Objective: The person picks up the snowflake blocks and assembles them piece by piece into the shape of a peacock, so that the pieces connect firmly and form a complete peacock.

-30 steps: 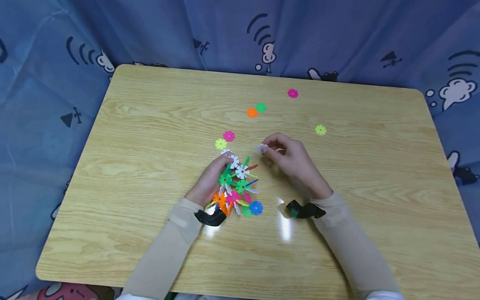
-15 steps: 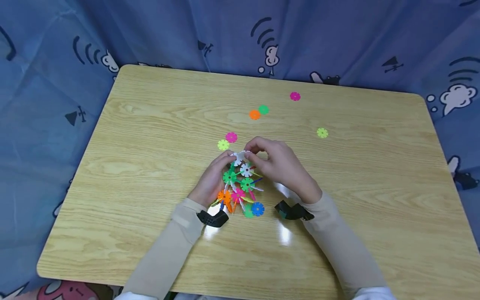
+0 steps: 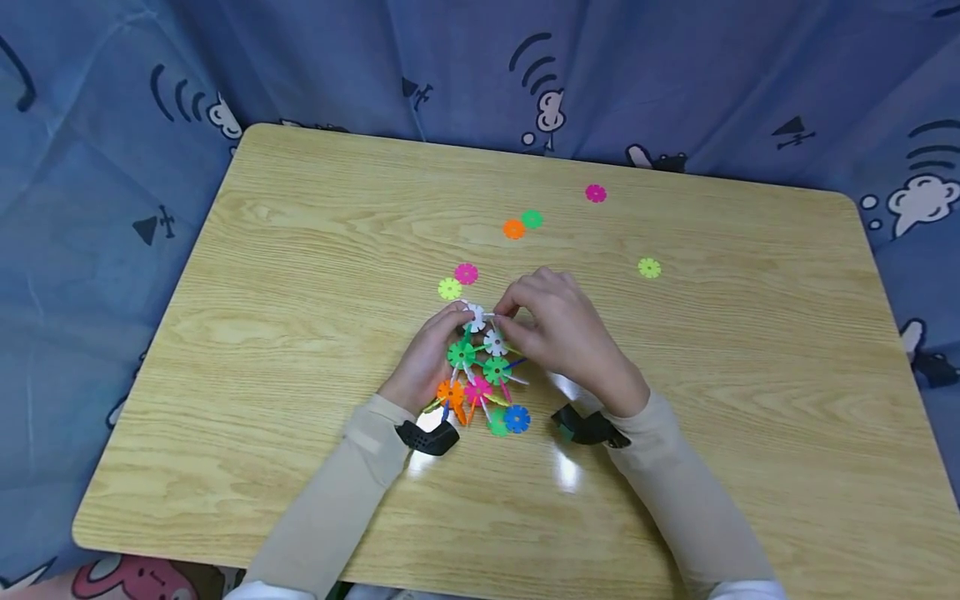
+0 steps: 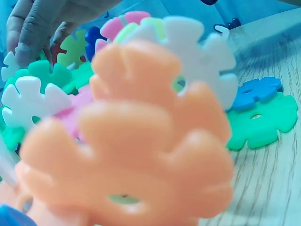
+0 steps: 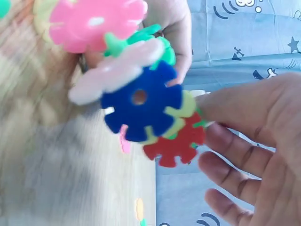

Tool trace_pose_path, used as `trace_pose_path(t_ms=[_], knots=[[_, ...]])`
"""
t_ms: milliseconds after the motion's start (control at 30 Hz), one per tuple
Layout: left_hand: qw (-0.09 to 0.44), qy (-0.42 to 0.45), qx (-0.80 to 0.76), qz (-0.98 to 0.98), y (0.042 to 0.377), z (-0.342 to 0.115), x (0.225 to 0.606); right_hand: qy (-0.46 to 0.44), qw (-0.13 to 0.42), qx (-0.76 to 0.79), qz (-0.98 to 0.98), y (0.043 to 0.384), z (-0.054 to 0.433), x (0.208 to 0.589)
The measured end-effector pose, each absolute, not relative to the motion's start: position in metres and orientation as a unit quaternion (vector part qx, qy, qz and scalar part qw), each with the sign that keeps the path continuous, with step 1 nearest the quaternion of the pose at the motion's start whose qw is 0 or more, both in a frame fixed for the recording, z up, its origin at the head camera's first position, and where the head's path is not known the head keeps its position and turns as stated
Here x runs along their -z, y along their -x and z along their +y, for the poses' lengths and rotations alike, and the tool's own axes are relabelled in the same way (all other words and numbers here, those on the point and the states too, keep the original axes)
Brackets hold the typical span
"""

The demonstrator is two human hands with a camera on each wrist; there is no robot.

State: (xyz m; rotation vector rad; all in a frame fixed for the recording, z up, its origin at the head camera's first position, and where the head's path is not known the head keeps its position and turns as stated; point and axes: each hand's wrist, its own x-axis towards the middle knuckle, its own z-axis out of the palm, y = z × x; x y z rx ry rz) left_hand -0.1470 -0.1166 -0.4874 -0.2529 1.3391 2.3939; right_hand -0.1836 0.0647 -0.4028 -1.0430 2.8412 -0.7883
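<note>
My left hand (image 3: 423,362) holds a cluster of interlocked plastic snowflake discs from its left side, thumb at the top white disc (image 3: 476,318). Green discs (image 3: 461,355), an orange disc (image 3: 451,393) and a pink disc (image 3: 478,390) make up other parts of it. At the cluster's upper right, my right hand (image 3: 566,333) pinches a white disc (image 3: 489,315), seen edge-on against the top one. In the right wrist view a blue disc (image 5: 155,106) and a red disc (image 5: 176,149) stand out from the cluster. Blurred orange discs (image 4: 127,155) fill the left wrist view.
A loose blue disc (image 3: 517,418) overlaps a green disc (image 3: 498,423) on the table (image 3: 300,292) by the cluster. Beyond the hands lie pink (image 3: 467,273), yellow (image 3: 450,288), orange (image 3: 513,229), green (image 3: 532,219) and magenta discs (image 3: 596,193). A blue curtain (image 3: 465,75) hangs behind.
My right hand has come left with the white disc, from apart from the cluster to its top. Over the last half second it shifts only slightly. The left hand stays around the cluster.
</note>
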Motion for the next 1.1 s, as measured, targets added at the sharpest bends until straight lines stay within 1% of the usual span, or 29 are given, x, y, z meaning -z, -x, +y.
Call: trace_pose_path(t_ms=[300,667,867,1100], knots=[[0.201,0.098,-0.841,0.492,0.1461,-0.1172,0.4862,0.335,0.029,0.225,0.914,0.183,0.0628,0.4005],[0.189,0.078,-0.838,0.506,0.1466,-0.1181,0.4873,0.345,-0.011,0.214,0.914,0.1782,0.0587,0.4048],[0.192,0.059,-0.842,0.5,0.146,-0.1178,0.4869,0.335,-0.009,0.191,0.923,0.176,0.0562,0.404],[0.174,0.062,-0.853,0.489,0.145,-0.1149,0.4864,0.313,-0.018,0.2,0.928,0.1776,0.0565,0.4068]])
